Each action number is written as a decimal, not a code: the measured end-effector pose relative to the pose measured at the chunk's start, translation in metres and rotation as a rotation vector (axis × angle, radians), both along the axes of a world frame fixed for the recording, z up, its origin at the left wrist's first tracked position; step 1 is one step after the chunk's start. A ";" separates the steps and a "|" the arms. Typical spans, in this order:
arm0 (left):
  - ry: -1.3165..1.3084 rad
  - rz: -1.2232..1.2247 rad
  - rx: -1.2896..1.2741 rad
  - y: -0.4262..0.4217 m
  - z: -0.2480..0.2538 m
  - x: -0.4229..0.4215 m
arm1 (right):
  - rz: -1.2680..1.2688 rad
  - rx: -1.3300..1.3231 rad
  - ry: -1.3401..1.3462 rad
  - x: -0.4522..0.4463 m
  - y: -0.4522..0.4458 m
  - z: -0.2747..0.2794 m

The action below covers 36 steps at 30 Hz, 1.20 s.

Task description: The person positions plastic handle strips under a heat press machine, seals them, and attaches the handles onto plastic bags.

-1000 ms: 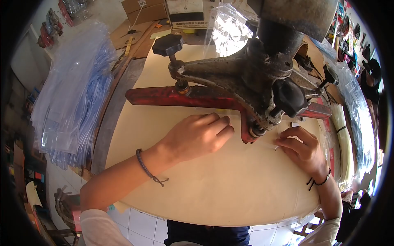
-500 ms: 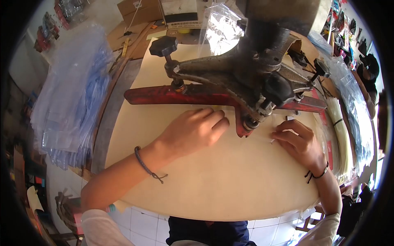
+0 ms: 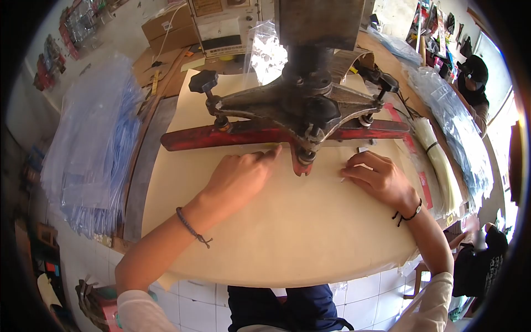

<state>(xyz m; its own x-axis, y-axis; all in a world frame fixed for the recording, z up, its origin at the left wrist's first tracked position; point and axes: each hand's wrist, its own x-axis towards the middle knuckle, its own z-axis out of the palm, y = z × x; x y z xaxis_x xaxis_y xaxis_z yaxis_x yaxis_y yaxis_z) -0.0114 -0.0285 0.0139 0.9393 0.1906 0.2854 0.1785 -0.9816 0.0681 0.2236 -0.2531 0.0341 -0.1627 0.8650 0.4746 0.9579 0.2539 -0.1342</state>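
My left hand (image 3: 240, 174) rests on a large tan sheet (image 3: 287, 238), its fingers curled and the index finger reaching to the near edge of a red bar (image 3: 204, 138). What lies under those fingertips is hidden. To the right of the bar's forked front end (image 3: 302, 166), my right hand (image 3: 380, 178) pinches thumb against fingers. A small, thin whitish piece (image 3: 343, 179) shows at its fingertips; its full shape cannot be made out. Above both hands stands a dark metal press head (image 3: 287, 105) with black knobs, fixed to the red bar.
Stacked clear plastic bags (image 3: 94, 149) lie at the left. At the right are a tied pale bundle (image 3: 440, 166) and more plastic bags (image 3: 456, 130). A labelled machine box (image 3: 224, 27) and a cardboard box (image 3: 168, 27) stand behind. A person (image 3: 474, 83) is at far right.
The whole view has shifted, so the press appears farther left. My left index finger has stretched out toward the bar. My right hand keeps its pinch.
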 end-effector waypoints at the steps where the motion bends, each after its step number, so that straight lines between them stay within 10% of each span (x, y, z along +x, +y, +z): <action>1: 0.012 0.011 -0.008 -0.001 0.001 0.000 | 0.002 0.003 -0.003 0.000 0.000 0.000; 36: 0.018 -0.050 0.074 0.001 0.006 -0.002 | -0.160 0.012 0.128 0.000 0.013 -0.006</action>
